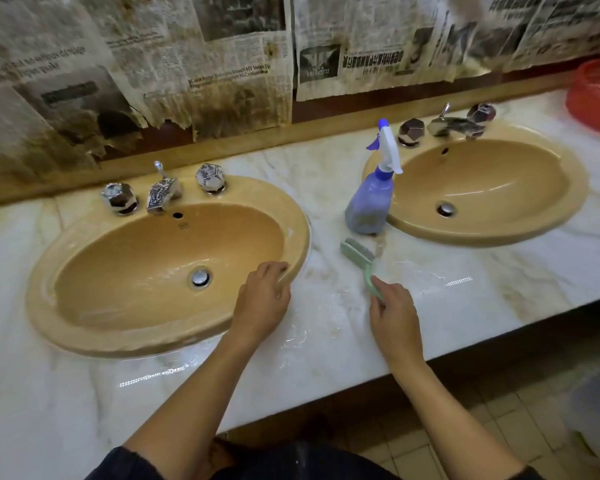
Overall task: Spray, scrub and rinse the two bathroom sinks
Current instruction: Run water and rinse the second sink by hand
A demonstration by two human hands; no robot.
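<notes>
Two tan oval sinks are set in a marble counter. The left sink (84, 244) is wet, with foam streaks near its drain (200, 277). The right sink (482, 181) looks drier. My left hand (262, 299) rests with relaxed fingers on the left sink's right rim. My right hand (394, 308) grips the handle of a green scrub brush (357, 256) whose bristle head lies on the counter between the sinks. A purple spray bottle (373, 199) with a white trigger stands upright just beyond the brush, beside the right sink.
Chrome taps with faceted knobs stand behind the left sink (161, 194) and the right sink (454, 126). A red plastic basket (596, 95) stands at the far right. Stained newspaper (205, 64) covers the wall. The wet marble counter (326, 341) ends at a tiled floor (465, 438).
</notes>
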